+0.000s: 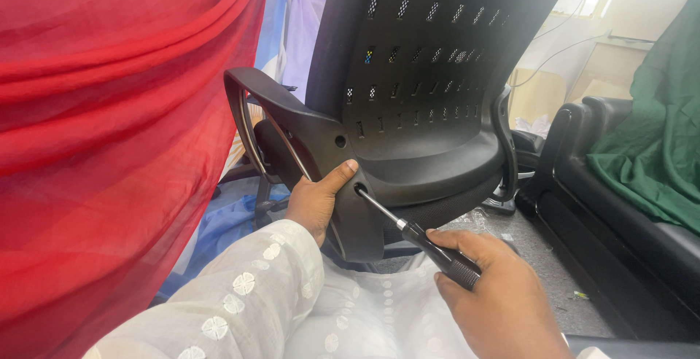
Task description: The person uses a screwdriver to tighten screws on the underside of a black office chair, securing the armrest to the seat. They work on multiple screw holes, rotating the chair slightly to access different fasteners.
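The right hand (496, 297) is closed around the black ribbed handle of a screwdriver (415, 233), fingers curled over the grip so that most of the handle is covered; only its butt end and the front collar show. The metal shaft runs up and left into a round hole in the black plastic armrest bracket (343, 177) of an office chair (430, 75), and the tip is hidden inside that hole, so the screw cannot be seen. The left hand (315, 202) grips the edge of the same bracket just beside the hole, thumb laid across the front face, the other fingers tucked behind the plastic and out of sight. A second, empty hole sits higher on the bracket. The chair's perforated backrest is cut off at the top edge, and its base is hidden behind the white patterned sleeve (248, 293) and clothing. Red cloth (102, 133) fills the left side and covers whatever stands behind it. At right, green cloth (660, 133) drapes over a black sofa (620, 228), only partly in view. The grey floor (561, 279) shows small scraps too tiny to identify.
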